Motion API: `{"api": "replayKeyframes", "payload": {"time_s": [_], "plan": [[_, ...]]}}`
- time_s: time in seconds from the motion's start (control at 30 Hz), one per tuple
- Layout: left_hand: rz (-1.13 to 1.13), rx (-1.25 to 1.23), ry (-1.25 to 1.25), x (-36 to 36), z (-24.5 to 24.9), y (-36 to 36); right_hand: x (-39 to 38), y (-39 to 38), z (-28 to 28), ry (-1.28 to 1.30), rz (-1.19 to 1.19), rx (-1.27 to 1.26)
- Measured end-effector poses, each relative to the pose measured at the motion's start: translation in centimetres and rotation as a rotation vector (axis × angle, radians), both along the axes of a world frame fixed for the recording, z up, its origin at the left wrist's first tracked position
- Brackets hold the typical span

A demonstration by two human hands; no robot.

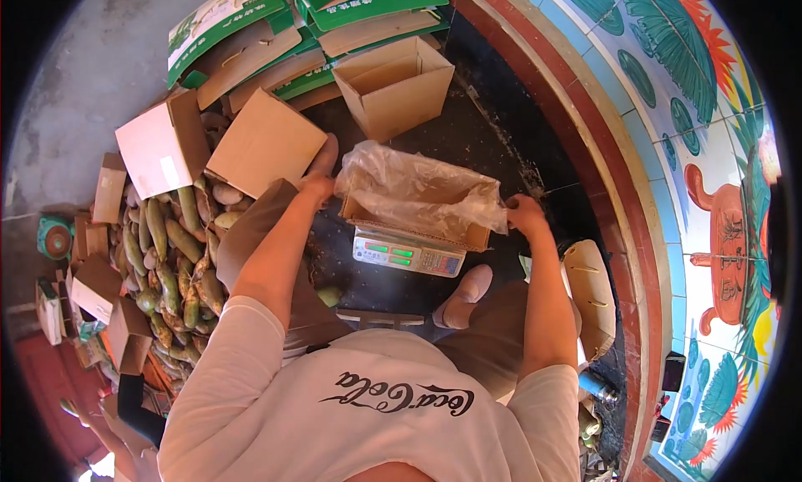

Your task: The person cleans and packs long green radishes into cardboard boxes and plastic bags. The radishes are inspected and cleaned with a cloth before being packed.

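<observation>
A cardboard box [476, 235] lined with a clear plastic bag [409, 184] stands on a digital scale [408, 254] with lit green displays. At the box's left end, my left hand [317, 186] is at the edge of the bag; its fingertips are too small to make out fully. My right hand [525, 215] is closed at the right end, with its fingers on the edge of the plastic bag. The inside of the box shows only the crumpled plastic.
Left of my legs lies a large pile of long green vegetables [171, 273], with closed boxes [266, 145] behind it. An open box [397, 89] and green-and-white cartons [380, 6] stand ahead. A tiled wall [652, 148] runs along the right. Another person's arm [104, 436] shows at lower left.
</observation>
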State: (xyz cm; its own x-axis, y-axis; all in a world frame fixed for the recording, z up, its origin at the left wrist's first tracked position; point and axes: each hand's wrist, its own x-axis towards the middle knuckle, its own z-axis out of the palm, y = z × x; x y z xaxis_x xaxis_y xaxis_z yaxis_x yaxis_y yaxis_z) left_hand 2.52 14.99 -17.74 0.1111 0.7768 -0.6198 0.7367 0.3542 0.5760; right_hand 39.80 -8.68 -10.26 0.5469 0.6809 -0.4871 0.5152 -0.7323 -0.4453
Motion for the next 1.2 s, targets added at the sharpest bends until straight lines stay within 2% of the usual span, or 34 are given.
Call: {"api": "replayKeyframes", "payload": {"time_s": [0.07, 0.1, 0.17, 0.23, 0.27, 0.33, 0.43, 0.53, 0.63, 0.73, 0.83, 0.93, 1.03, 1.13, 1.2], "plan": [[-0.123, 0.351, 0.256, -0.3, 0.3, 2.0, -0.5, -0.6, 3.8, -0.213, 0.129, 0.097], [-0.139, 0.562, 0.205, -0.5, 1.7, 1.7, -1.2, -0.8, 5.7, -0.309, 0.136, 0.118], [-0.175, 0.986, 0.098, 0.1, 8.0, 0.6, -3.1, -1.1, 8.7, -0.501, 0.145, 0.165], [-0.406, 0.988, -0.144, 1.2, 13.5, -2.3, -5.4, -0.5, 10.6, -0.535, 0.328, 0.482], [-0.612, 1.034, -0.195, 1.6, 14.6, -3.5, -6.9, -0.2, 11.0, -0.55, 0.415, 0.641], [-1.03, 1.101, -0.298, 2.0, 15.6, -5.8, -10.1, 0.6, 10.1, -0.444, 0.633, 0.722], [-1.198, 1.125, -0.194, 1.9, 14.4, -7.2, -10.9, 1.6, 5.9, -0.614, 0.831, 0.635], [-1.216, 0.982, -0.177, 1.4, 14.0, -7.6, -10.6, 0.0, 5.9, -0.481, 0.776, 0.605], [-1.286, 1.077, -0.22, 0.7, 13.2, -8.7, -11.1, -2.6, 8.6, -0.505, 0.807, 0.605], [-1.367, 1.115, -0.085, -0.5, 14.3, -10.1, -11.9, -6.0, 9.4, -0.46, 0.899, 0.505], [-1.269, 1.054, -0.07, -1.7, 13.7, -10.3, -11.6, -7.3, 7.1, -0.441, 0.923, 0.37], [-1.106, 0.93, -0.149, -2.5, 13.4, -10.4, -11.4, -7.8, 5.3, -0.506, 0.925, 0.353], [-0.952, 1.01, -0.126, -2.6, 14.7, -10.4, -11.4, -7.8, 4.3, -0.584, 0.9, 0.393], [-0.836, 0.697, -0.138, -3.8, 11.6, -10.1, -11.0, -8.1, 2.9, -0.513, 0.877, 0.26], [-0.841, 0.483, -0.149, -4.0, 10.1, -9.7, -11.1, -8.1, 3.1, -0.464, 0.861, 0.177]]}}
